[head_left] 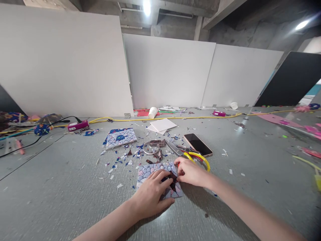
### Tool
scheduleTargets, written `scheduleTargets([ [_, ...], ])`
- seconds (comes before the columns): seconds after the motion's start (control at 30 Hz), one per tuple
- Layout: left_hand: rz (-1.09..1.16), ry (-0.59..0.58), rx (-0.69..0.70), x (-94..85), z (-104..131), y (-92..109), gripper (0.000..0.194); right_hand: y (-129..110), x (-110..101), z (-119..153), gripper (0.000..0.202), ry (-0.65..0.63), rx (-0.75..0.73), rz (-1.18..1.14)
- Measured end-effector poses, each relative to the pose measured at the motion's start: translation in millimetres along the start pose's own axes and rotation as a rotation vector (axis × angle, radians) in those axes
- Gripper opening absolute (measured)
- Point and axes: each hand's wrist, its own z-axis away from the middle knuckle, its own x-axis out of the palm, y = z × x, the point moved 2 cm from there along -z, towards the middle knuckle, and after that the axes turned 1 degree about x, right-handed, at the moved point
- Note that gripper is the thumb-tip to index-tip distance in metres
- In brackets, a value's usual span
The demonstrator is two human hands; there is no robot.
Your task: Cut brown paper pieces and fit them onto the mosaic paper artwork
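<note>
A square panel with a blue, grey and pink pebble pattern lies on the grey table. My left hand rests on it, fingers extended and spread. On its right part is a dark brown scrap, beside the left fingertips. My right hand is at the panel's right edge, fingers curled together by the scrap; what they pinch, if anything, is hidden. Just beyond it lie scissors with yellow handles. A roll of tape and more dark brown scraps are behind the panel.
A phone lies behind the scissors. Another patterned panel and white cards are further back. Small paper bits surround them. A yellow cable, a paper cup and a magenta device are near the white partitions.
</note>
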Motion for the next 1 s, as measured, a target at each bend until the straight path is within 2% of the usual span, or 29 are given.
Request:
scheduleTargets([
  [0.13, 0.113, -0.020, -0.064, -3.3, -1, -3, 0.033, -3, -5, 1, 0.013, 0.021, -0.057, 0.000],
  [0.27, 0.331, 0.116, -0.221, -3.9, -6, -17, 0.035, -13, -19, 4, 0.011, 0.035, -0.133, -0.067],
  [0.37, 0.705, 0.205, -0.381, -3.6, -14, -29, 0.033, -23, -31, 8, 0.012, 0.062, -0.207, -0.127],
  [0.5, 1.298, 0.144, -0.436, -6.4, -27, -24, 0.026, -31, -41, 11, 0.009, 0.156, -0.288, -0.168],
  [0.53, 1.402, 0.132, -0.441, -8.1, -30, -21, 0.022, -32, -42, 11, 0.008, 0.178, -0.299, -0.169],
  [0.6, 1.513, 0.180, -0.470, -12.4, -35, -18, 0.020, -31, -45, 9, 0.008, 0.225, -0.302, -0.166],
  [0.67, 1.530, 0.272, -0.516, -16.9, -41, -18, 0.025, -25, -47, 7, 0.008, 0.283, -0.246, -0.162],
  [0.77, 1.465, 0.380, -0.562, -23.6, -49, -22, 0.033, -8, -47, 3, 0.005, 0.337, -0.010, -0.041],
  [0.9, 1.337, 0.483, -0.558, -32.7, -56, -29, 0.032, 14, -32, 3, 0.021, 0.166, 0.323, 0.306],
  [1.0, 1.255, 0.527, -0.522, -39.1, -56, -28, 0.031, 21, -17, 1, 0.029, 0.154, 0.423, 0.353],
])
